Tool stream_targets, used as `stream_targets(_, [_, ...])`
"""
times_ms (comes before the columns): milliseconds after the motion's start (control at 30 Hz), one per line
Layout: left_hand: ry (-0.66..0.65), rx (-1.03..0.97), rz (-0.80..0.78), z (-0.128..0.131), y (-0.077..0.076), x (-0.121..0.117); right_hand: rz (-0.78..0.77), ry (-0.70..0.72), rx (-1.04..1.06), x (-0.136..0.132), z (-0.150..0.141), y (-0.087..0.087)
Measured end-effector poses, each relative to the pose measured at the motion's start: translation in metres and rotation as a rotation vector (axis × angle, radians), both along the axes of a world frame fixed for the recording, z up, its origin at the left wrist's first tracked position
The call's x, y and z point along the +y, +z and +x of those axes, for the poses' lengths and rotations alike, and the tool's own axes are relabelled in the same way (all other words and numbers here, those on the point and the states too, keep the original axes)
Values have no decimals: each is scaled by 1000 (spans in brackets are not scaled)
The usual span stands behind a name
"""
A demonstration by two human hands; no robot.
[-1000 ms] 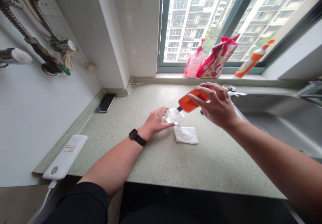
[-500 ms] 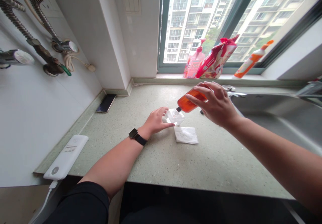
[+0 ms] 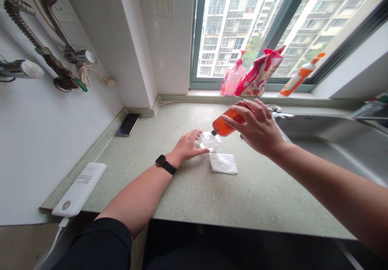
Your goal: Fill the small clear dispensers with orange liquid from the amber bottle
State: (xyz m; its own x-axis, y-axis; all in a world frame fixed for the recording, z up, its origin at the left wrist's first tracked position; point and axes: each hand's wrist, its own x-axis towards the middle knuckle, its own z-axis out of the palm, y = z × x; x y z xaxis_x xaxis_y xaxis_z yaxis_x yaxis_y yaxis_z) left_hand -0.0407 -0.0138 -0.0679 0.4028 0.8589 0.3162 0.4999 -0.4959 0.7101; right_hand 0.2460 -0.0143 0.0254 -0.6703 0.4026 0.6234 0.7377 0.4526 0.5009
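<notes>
My right hand (image 3: 257, 122) is closed around a bottle of orange-red liquid (image 3: 226, 123). The bottle is tipped, its dark neck pointing down and left at the mouth of a clear container (image 3: 211, 142) on the countertop. Whether liquid is running out is too small to tell. My left hand (image 3: 191, 145), with a black watch on the wrist, grips the left side of that container between thumb and fingers. Just in front of the container lies a folded white paper tissue (image 3: 223, 163).
A steel sink (image 3: 330, 140) is set into the speckled counter (image 3: 188, 193) at right. A phone (image 3: 127, 125) and a white power bank (image 3: 79, 189) with a cable lie at left. On the windowsill stand a pink pump bottle (image 3: 233, 78), a red bag (image 3: 260, 74) and an orange-white bottle (image 3: 298, 78).
The bottle and my right hand have shifted very slightly left. My left hand keeps its grip on the clear container.
</notes>
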Motion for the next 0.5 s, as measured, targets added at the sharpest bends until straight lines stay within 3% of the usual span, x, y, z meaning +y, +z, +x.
stream_targets(100, [-1, -4, 4, 0, -1, 1, -91, -35, 20, -4, -4, 4])
stream_targets(233, [2, -6, 8, 0, -2, 2, -147, 26, 77, -8, -9, 7])
stream_targets(500, [6, -3, 14, 0, 0, -1, -31, 72, -12, -11, -15, 15])
